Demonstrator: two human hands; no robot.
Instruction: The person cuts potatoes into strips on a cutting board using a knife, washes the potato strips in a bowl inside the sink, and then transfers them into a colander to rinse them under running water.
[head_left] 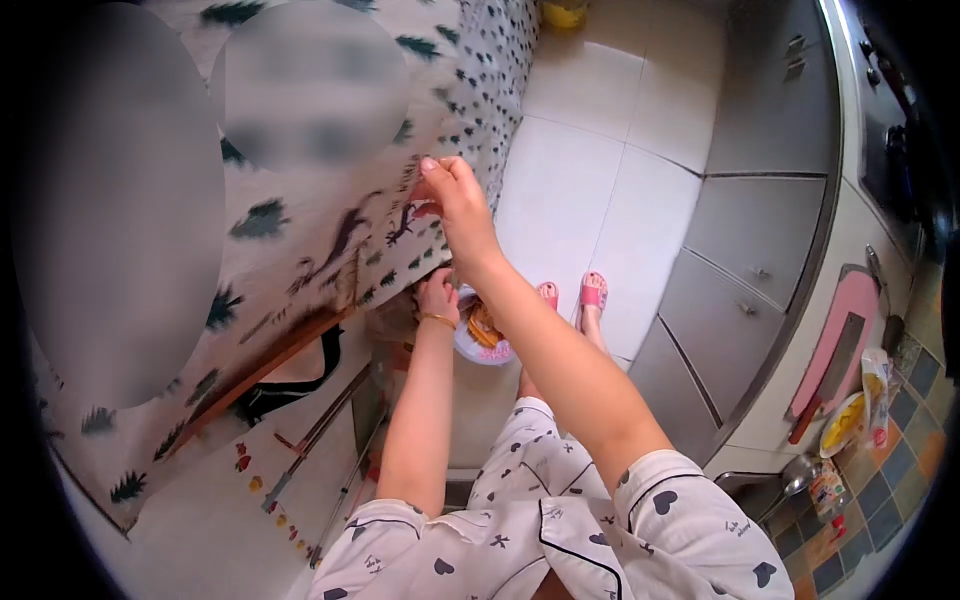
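My right hand (452,200) is raised over the edge of the tablecloth (260,220), which is pale with green trees and dark animals. Its fingers are bent in and closed; whatever may be between them is too small to make out. Lower down, my left hand (437,297) reaches to the cloth's hanging edge, its fingertips partly hidden there. Just right of the left hand, a white round container (468,350) on the floor holds orange-yellow pieces like peels (484,325). My right forearm covers part of it.
Grey cabinets (755,240) line the right side under a counter. On it lie a pink cutting board (852,310), a knife (840,365) and a plate of yellow food (846,425). A wooden table edge (270,375) shows at left. A yellow container (565,14) stands far ahead.
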